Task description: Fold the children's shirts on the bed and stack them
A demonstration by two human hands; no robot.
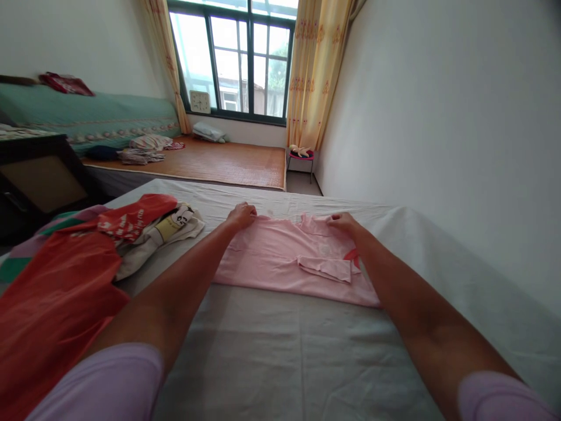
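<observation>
A pink shirt lies spread sideways on the pale sheet, with one sleeve folded across its front and a small red patch showing near my right forearm. My left hand pinches the far left edge of the shirt. At the far right edge, my right hand has its fingers closed on the cloth as well. The shirt's near edge rests flat on the sheet. Part of its right side is covered by my right forearm.
The bed's pale sheet extends under everything. To the left lie a red garment and a cream garment with a cartoon print. Beyond are a mat-covered bed, a pink stool and a window. A white wall stands at right.
</observation>
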